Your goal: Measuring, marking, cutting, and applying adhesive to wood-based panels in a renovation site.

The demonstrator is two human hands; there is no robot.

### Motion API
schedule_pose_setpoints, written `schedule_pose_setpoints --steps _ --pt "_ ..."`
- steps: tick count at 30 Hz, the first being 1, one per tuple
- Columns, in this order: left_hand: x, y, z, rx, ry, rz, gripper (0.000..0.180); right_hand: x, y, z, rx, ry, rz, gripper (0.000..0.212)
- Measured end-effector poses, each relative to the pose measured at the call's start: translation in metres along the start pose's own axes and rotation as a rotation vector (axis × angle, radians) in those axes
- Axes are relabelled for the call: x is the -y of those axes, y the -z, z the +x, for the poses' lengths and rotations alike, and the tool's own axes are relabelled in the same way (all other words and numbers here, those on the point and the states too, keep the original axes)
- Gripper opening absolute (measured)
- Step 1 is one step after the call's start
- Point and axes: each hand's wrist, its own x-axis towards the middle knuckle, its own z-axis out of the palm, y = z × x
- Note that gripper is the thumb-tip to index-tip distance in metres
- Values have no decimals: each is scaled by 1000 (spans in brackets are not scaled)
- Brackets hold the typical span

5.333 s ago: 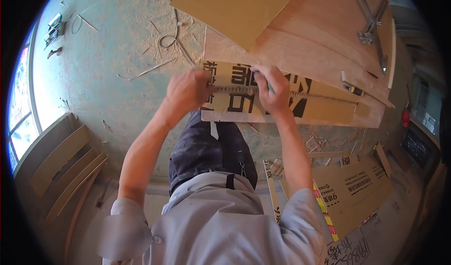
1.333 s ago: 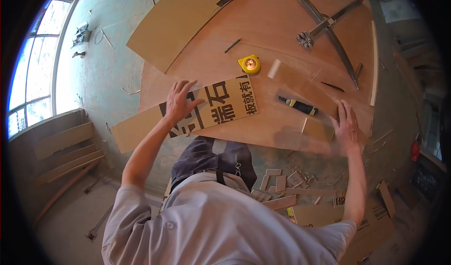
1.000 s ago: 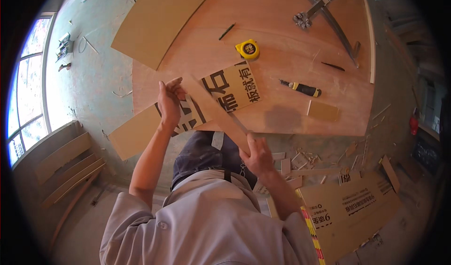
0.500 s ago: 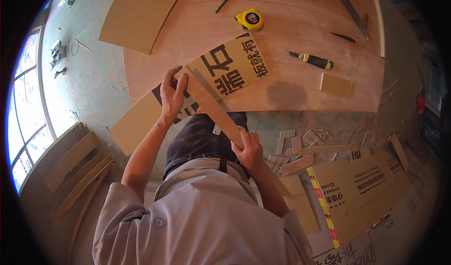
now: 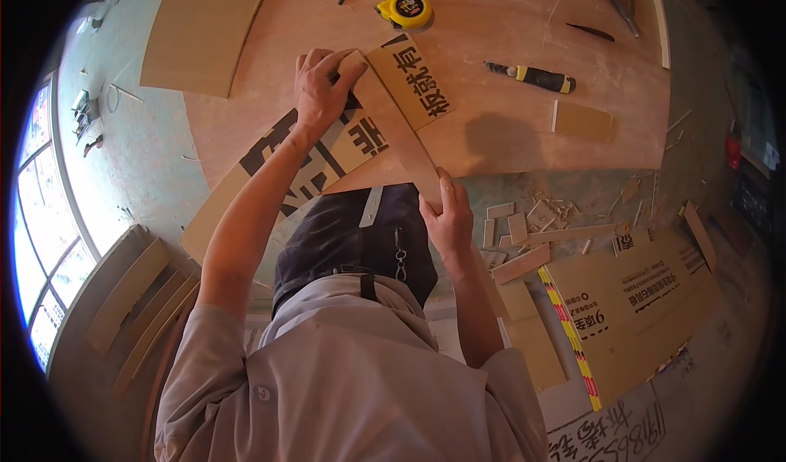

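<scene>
Plywood strip (image 5: 399,126) now steeper across workbench (image 5: 508,134), scrap-littered floor (image 5: 573,216) below.

We look straight down from a single head-worn fisheye camera, set above our own shoulders and facing the floor. Our grey shirt (image 5: 352,380) fills the lower middle of the frame at close range, and our forearms rise from it toward the counter (image 5: 508,93), which lies across the top, a little farther off. The wide lens bends the counter's straight edges and rounds the picture into a dark rim. A bright window (image 5: 33,216) curves along the left edge; cardboard sheets (image 5: 647,298) on the floor sit lower right. No second view shares this scene.
</scene>
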Motion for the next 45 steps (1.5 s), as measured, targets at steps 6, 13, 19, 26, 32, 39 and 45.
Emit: schedule_pose_setpoints --steps 6,13,19,26,32,39,45 --pt "6 -11 -4 16 16 12 31 -7 5 4 56 -26 31 63" --pt "5 -13 -2 15 21 99 30 -8 9 6 98 -45 70 63" --pt "7 -17 -3 -7 2 99 30 -11 12 10 117 -41 74 63" --pt "4 -13 -1 -21 -35 110 30 -9 11 12 113 -36 71 63" --pt "-4 -15 -2 -52 8 58 27 -11 10 10 106 -29 56 63" --pt "-2 -14 0 -47 6 54 25 -11 10 11 111 -24 40 65" --pt "-4 -15 1 -62 -16 57 24 -13 9 10 109 -29 49 66"
